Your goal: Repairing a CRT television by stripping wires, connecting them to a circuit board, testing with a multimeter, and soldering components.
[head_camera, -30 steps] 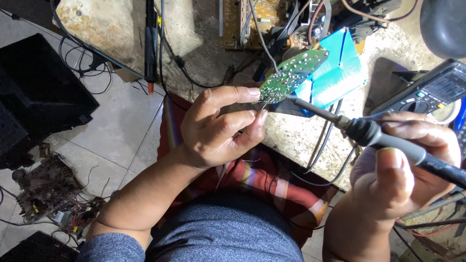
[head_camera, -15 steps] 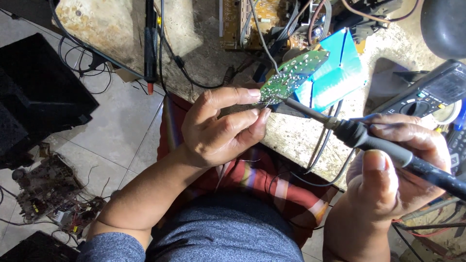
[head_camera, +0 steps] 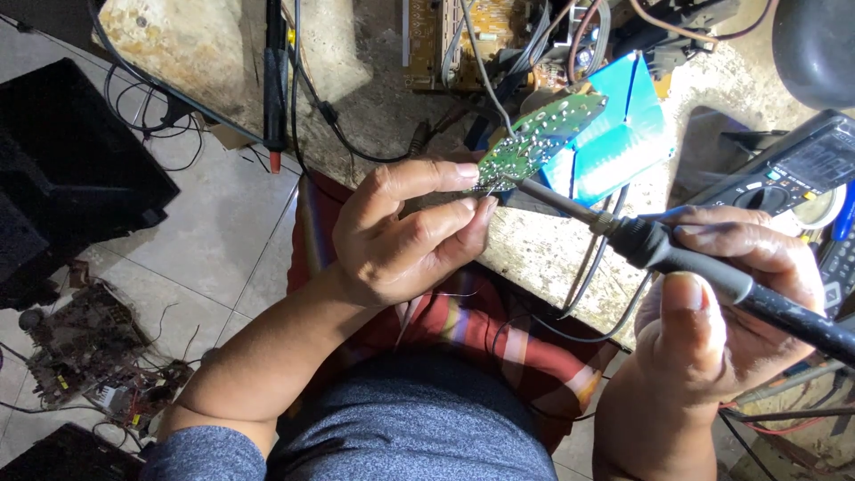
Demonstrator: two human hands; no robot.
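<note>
From the head camera, the left hand (head_camera: 405,227) pinches the near end of a small green circuit board (head_camera: 539,138) between thumb and fingers, holding it up over the worn stone bench (head_camera: 534,258). The right hand (head_camera: 726,307) is wrapped tight around a black soldering iron (head_camera: 677,254), its tip touching the board's near edge. A multimeter (head_camera: 788,174) sits at the far right

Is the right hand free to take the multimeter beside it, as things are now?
Probably not at once. The right hand is closed around the soldering iron, whose tip is at the green circuit board held by the left hand. The multimeter lies close, with nothing between, but the iron fills that hand.
</note>
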